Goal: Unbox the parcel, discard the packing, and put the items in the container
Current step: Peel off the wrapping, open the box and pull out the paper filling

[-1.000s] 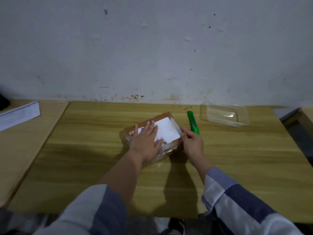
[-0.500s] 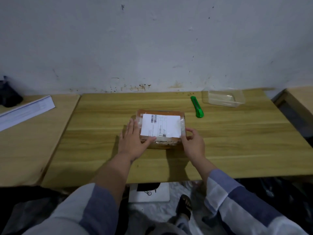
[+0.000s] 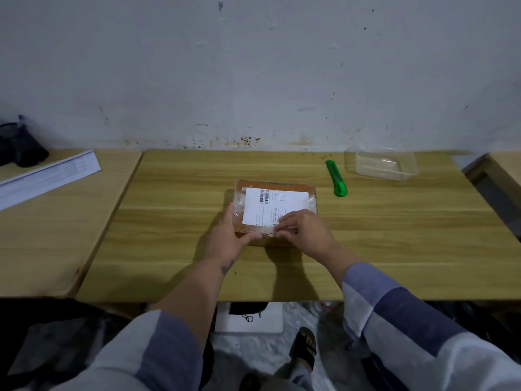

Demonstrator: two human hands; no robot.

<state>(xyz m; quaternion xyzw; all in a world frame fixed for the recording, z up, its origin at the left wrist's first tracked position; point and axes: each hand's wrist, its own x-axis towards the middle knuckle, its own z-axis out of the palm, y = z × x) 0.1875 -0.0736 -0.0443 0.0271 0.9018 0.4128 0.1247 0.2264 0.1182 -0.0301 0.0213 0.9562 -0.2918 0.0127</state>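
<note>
We hold the parcel [image 3: 275,211] mid-tabletop [image 3: 174,249]: our left hand [image 3: 229,239] grasps its near left corner, our right hand [image 3: 306,234] pinches the tape at its near edge.

The scene is dimly and evenly lit. Soft shadows are cast toward the worktop's [image 3: 394,249] near edge beneath the forearms. Straight edges are bowed at the frame's corners; slight softness is seen throughout.
</note>
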